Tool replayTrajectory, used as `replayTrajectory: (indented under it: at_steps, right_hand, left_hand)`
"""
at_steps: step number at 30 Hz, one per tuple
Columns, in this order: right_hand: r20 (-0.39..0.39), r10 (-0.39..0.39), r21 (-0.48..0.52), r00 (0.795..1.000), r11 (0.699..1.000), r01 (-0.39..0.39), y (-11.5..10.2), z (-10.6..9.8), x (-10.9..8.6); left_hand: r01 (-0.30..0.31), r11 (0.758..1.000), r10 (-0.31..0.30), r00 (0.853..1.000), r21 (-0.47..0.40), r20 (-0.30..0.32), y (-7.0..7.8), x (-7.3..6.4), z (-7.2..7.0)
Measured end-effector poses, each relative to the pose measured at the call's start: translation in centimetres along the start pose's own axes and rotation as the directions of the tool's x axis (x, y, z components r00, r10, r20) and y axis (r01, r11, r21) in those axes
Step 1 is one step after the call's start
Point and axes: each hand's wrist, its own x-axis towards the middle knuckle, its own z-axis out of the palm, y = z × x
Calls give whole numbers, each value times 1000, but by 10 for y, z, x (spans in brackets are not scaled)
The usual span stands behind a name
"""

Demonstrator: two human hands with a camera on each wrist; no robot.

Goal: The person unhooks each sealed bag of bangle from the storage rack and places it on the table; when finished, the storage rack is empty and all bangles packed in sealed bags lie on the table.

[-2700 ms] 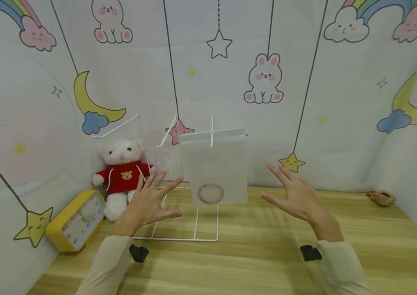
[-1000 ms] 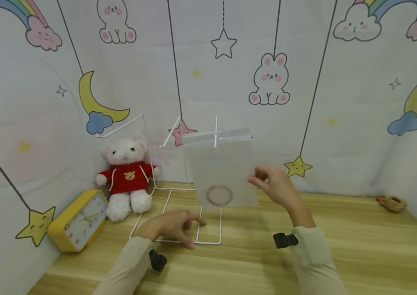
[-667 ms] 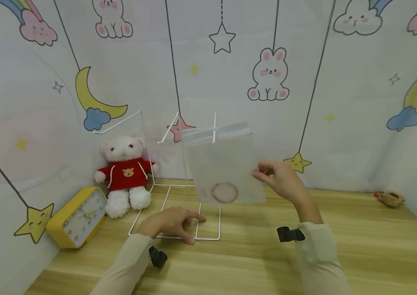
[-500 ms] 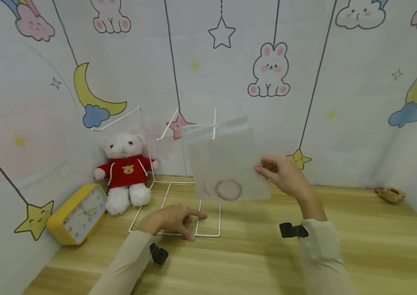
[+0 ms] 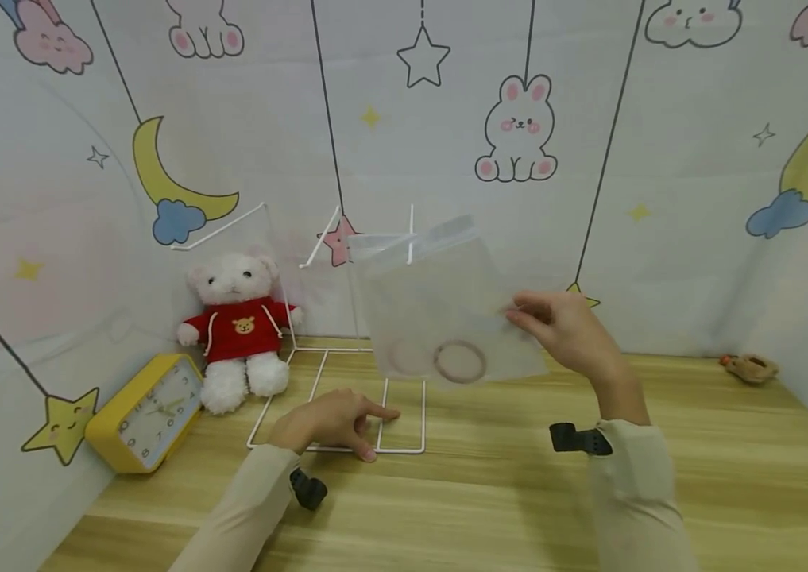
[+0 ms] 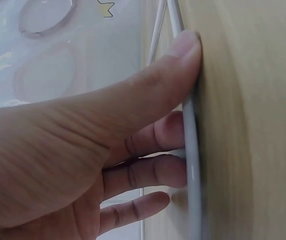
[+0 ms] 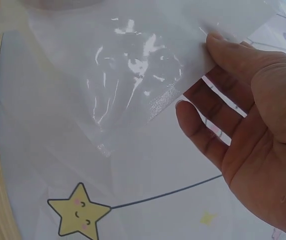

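Observation:
In the head view a translucent zip bag [image 5: 432,302] hangs tilted at the right prong of a white wire rack [image 5: 404,451]. A thin brown ring [image 5: 459,362] shows low in the bag, with a fainter ring [image 5: 404,357] behind it. My right hand [image 5: 568,330] pinches the bag's right edge between thumb and fingers. My left hand [image 5: 328,421] presses on the rack's base, its index finger stretched out. In the left wrist view the thumb [image 6: 163,75] lies across the front wire and other fingertips touch that wire from inside.
A white teddy bear [image 5: 239,330] in a red hoodie sits behind the rack's left side, beside a yellow alarm clock [image 5: 149,413]. A small brown wooden trinket [image 5: 750,369] lies at the table's back right. A printed cloth [image 5: 575,79] hangs behind the wooden table [image 5: 489,492].
My right hand has come in, taken the bag's edge and drawn it rightward, swinging the bag aslant and baring the fainter ring. My left hand has come down onto the rack's base.

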Motion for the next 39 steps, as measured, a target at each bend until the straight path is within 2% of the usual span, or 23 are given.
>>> replayTrajectory:
  at_steps: [6,20,33,39]
  right_hand:
    - [-5,10,10,1000,1000,-10,-2,-8,-5]
    - [-3,-67,-8,998,998,67,-4,-18,-10]
    - [16,-68,32,998,997,67,-10,-22,-14]
    - [11,-60,57,998,997,59,-11,-22,-14]
  left_hand:
    - [2,1000,-2,1000,2,-10,2,-2,0]
    - [-8,1000,8,1000,-9,-16,2,-3,0]
    - [2,998,-2,1000,-66,-9,-2,-3,3]
    - [-13,997,12,1000,-79,-16,-3,-4,4]
